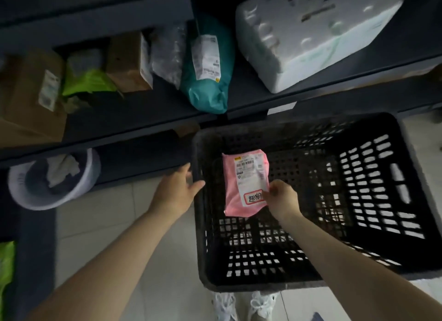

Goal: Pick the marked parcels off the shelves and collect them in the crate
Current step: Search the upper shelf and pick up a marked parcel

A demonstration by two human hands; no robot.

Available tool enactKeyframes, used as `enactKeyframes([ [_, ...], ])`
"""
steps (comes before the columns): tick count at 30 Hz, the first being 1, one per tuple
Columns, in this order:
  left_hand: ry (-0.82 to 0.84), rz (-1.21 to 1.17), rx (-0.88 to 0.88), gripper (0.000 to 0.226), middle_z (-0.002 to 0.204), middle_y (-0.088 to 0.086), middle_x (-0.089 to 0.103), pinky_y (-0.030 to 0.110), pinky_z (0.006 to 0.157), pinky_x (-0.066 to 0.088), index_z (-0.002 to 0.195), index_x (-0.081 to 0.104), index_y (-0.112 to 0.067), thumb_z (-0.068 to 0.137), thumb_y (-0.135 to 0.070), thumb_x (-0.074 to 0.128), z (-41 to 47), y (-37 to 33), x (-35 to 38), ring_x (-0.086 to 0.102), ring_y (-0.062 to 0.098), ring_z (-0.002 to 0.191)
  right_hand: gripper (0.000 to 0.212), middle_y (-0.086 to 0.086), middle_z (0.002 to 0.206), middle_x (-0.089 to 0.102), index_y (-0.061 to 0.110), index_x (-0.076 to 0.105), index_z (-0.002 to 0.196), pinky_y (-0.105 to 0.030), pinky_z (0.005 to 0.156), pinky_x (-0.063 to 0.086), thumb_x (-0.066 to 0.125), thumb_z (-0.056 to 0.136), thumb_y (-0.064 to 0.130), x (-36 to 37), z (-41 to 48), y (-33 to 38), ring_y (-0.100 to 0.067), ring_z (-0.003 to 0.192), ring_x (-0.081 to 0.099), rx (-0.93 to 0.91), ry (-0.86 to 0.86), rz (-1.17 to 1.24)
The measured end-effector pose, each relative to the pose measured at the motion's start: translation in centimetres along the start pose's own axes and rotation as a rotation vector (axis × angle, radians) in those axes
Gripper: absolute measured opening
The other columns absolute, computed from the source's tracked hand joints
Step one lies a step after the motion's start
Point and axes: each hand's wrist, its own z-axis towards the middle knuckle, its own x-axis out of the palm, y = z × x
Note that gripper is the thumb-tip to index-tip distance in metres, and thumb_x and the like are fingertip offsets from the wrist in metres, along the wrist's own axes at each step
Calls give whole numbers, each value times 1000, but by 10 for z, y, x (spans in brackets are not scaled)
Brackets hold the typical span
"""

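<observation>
The right hand pinches the flat pink plastic mailer parcel by its near right edge, fingers curled onto the white label. The parcel is inside the black slotted plastic crate, toward the crate's left wall; whether it already rests on the crate floor cannot be told. The left hand holds nothing, its fingers loosely straight at the outside of the crate's left rim. The grip is small and on slick film, so the parcel could slip early and land crumpled or on edge. The fingers also sit right at the red-bordered sticker, and rubbing might lift it. A thin corner could catch in a wall slot. The sticker carries dark handwritten characters, upside down from here and not surely legible. The label above it shows a barcode and print too small to read. Beyond the crate, on the dark shelf, the teal plastic mailer bears an unreadable white label, and the white foam box has illegible dark scrawl on top.
</observation>
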Motion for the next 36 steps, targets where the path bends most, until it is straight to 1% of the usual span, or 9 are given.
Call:
enactKeyframes([
  [4, -2, -155, 10, 50, 109, -3, 65, 10, 74, 41, 136, 48, -19, 89, -17, 63, 17, 14, 16, 60, 5, 86, 9, -4, 82, 54, 3, 60, 91, -11, 39, 33, 52, 91, 6, 40, 33, -2, -14, 66, 45, 0, 45, -58],
  [6, 22, -241, 12, 45, 92, -11, 63, 11, 74, 45, 129, 55, -20, 86, -12, 66, 26, 21, 16, 58, -2, 78, 12, -5, 84, 53, 1, 60, 96, -17, 42, 34, 49, 92, 5, 55, 47, 3, -15, 68, 45, 0, 51, -46],
  [8, 48, -275, 29, 44, 96, -7, 66, 22, 82, 49, 124, 58, -22, 83, -12, 69, 32, 26, 15, 62, 4, 85, 11, -7, 88, 54, 4, 57, 94, -23, 48, 27, 46, 93, 6, 67, 60, 6, -19, 75, 47, -4, 35, -50],
  [12, 29, -279, 41, 51, 103, -6, 64, 17, 75, 43, 129, 54, -21, 81, -16, 72, 34, 32, 17, 63, 5, 88, 19, -17, 110, 63, 2, 58, 105, -25, 68, 36, 44, 94, 8, 81, 79, 1, -31, 98, 59, 72, 21, 37],
  [18, 7, -253, 106, 49, 110, -8, 63, 14, 74, 42, 134, 48, -26, 88, -20, 63, 29, 36, 25, 62, 2, 90, 37, -14, 123, 59, 4, 50, 128, -24, 72, 39, 53, 95, 21, 100, 82, -9, -28, 109, 58, 57, 214, -29],
  [22, 10, -63, 140, 52, 126, -5, 56, 26, 84, 44, 144, 30, -28, 96, -33, 48, 22, 37, 31, 58, 13, 105, 56, -12, 134, 52, 12, 33, 144, -28, 86, 43, 55, 92, 19, 97, 74, -11, -30, 119, 52, 29, 273, -98],
  [27, -2, 181, 174, 51, 123, 0, 59, 39, 82, 51, 143, 30, -25, 96, -44, 38, 13, 37, 30, 59, 19, 100, 50, -12, 132, 54, 18, 43, 138, -36, 94, 47, 56, 90, 24, 66, 49, -7, -31, 117, 54, -33, 234, -199],
  [32, 6, 462, 192, 60, 143, 2, 42, 36, 87, 48, 148, 18, -26, 96, -47, 39, -20, 25, -10, 49, 22, 121, 39, -15, 131, 52, 10, 49, 131, -33, 92, 43, 51, 94, 24, 7, 4, 25, -33, 120, 50, -155, 188, -368],
  [36, -72, 569, 203, 58, 138, 1, 45, 34, 84, 49, 147, 23, -28, 95, -44, 42, -65, 9, -77, 49, 22, 118, 45, -15, 134, 49, 15, 47, 134, -38, 100, 43, 51, 90, 23, -54, -50, 78, -34, 123, 47, -297, 151, -444],
])
